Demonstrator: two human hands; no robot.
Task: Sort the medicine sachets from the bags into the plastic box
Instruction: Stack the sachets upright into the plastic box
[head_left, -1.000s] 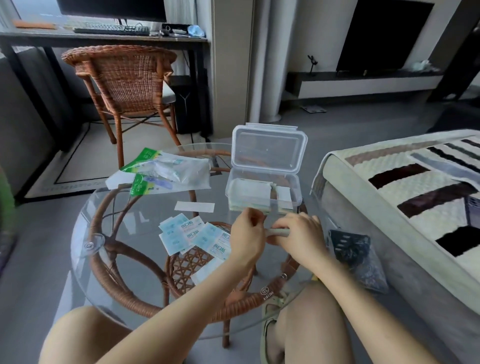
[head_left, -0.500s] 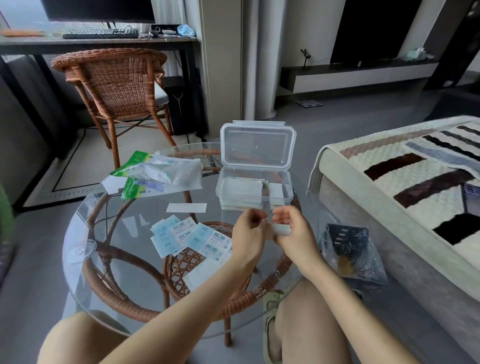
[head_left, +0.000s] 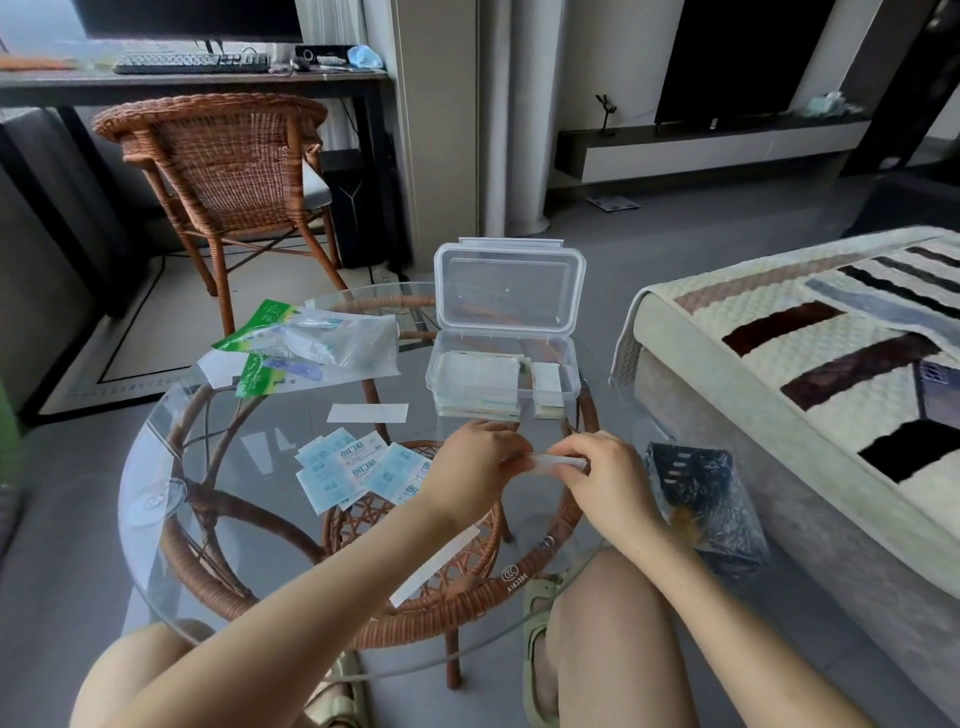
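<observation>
My left hand (head_left: 475, 460) and my right hand (head_left: 605, 475) together pinch a small stack of narrow white sachets (head_left: 550, 461) just above the glass table, in front of the clear plastic box (head_left: 501, 374). The box stands open with its lid upright; white sachet stacks lie inside in two groups. Several blue-and-white sachets (head_left: 353, 467) are spread on the glass left of my left hand. Two clear bags with green headers (head_left: 311, 348) lie at the table's far left.
A single white strip (head_left: 368, 413) lies between the bags and the blue sachets, another white strip (head_left: 436, 564) near the front rim. The round glass table (head_left: 156, 467) rests on a rattan frame. A dark plastic bag (head_left: 701, 499) sits right, beside the sofa (head_left: 810, 364). A rattan chair (head_left: 228, 166) stands behind.
The hands stay in front of the box and keep working the white sachets between them; the right hand has shifted slightly right. The camera view has tilted a little.
</observation>
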